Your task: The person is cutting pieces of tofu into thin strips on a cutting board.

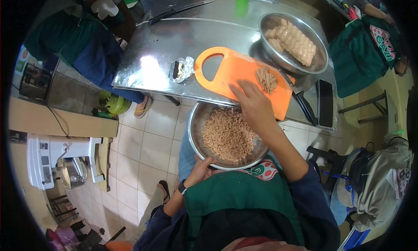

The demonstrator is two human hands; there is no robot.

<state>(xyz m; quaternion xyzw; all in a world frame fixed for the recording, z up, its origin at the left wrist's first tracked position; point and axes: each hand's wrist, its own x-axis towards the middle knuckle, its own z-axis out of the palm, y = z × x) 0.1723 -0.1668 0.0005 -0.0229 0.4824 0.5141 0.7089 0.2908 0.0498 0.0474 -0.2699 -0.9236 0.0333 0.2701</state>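
The left grip (201,169) clasps the bowl (196,133) below the surface's (141,46) near edge. The right grip (253,104), released, is over the board (235,67) beside strips (266,80).

- Beneath our right hand (254,104), we see a cutting board (234,70) of smooth orange plastic.
- Against our left hand (200,168), a mixing bowl (197,139) of shiny metal.
- Beyond our right hand, a tabletop (167,44) of glossy, reflective metal.
- Left of that hand, crinkled, shiny foil (187,68).
- Behind our hands, an apron (239,192) of matt green cloth.

Room left of foil (188,70) (board (231,70) rightward)
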